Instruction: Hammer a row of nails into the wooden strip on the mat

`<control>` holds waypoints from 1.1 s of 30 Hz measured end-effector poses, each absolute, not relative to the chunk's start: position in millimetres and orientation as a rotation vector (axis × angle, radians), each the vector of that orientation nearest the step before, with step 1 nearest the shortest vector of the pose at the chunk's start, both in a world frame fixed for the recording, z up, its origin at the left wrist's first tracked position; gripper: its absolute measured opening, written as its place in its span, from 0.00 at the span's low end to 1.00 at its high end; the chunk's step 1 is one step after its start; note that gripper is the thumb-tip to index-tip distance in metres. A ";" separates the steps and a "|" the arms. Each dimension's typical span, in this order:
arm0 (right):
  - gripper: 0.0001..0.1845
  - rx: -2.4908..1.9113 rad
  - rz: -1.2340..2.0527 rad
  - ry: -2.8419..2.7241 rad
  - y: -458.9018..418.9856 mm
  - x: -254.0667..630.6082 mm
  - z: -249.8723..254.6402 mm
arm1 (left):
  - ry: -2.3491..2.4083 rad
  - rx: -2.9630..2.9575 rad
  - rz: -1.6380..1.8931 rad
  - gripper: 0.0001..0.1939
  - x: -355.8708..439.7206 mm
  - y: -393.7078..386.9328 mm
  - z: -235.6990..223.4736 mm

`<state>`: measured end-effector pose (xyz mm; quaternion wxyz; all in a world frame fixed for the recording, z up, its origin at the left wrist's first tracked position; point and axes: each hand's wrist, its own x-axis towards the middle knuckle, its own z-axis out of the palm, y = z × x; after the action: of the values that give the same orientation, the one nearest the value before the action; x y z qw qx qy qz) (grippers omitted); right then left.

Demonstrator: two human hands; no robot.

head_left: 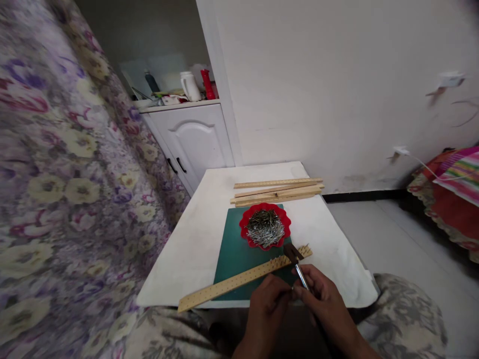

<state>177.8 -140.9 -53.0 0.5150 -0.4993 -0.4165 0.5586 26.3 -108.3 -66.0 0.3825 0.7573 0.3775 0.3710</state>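
From the head camera, we look down on a claw hammer (pixel 301 276) in our right hand (pixel 321 295), its fingers wrapped round the shaft and the head up by the studded end of a wooden strip (pixel 239 280). Our left hand (pixel 267 303) has its fingers curled, their tips meeting the right hand's — whether they pinch a nail between them, we cannot tell

The strip slants across a green cutting mat (pixel 232 234), its right end on the white table cover (pixel 187 239) and its left end reaching the near edge. Upright nails (pixel 306 249) crowd that right end, while dots run along the rest. Just behind, a red scalloped bowl (pixel 243 219) of loose nails sits on the mat, and further back lie more wooden strips (pixel 279 193)

To work well here, we would sort a nail in the fingertips with the hammer kept quiet, hold it upright on a dot, tap lightly until it bites, then clear the fingers before hitting harder — and keep the struck part fully backed by the table
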 end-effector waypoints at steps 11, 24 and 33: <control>0.13 -1.192 1.324 -0.981 -139.3 174.9 -54.0 | 0.937 1.998 0.911 0.07 21.9 -109.5 -70.6; 0.19 -1.314 1.342 -0.985 -141.3 181.5 -65.0 | 1.399 1.766 1.049 0.08 -0.6 -70.6 -88.0; 0.23 -1.316 1.324 -0.936 -143.6 179.1 -66.1 | 1.345 1.798 1.095 0.08 6.1 -56.8 -102.6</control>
<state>179.1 -143.6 -66.1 0.5026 -0.5448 -0.3875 0.5481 6.1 -56.8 -102.6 0.3162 0.6827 0.5109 0.4158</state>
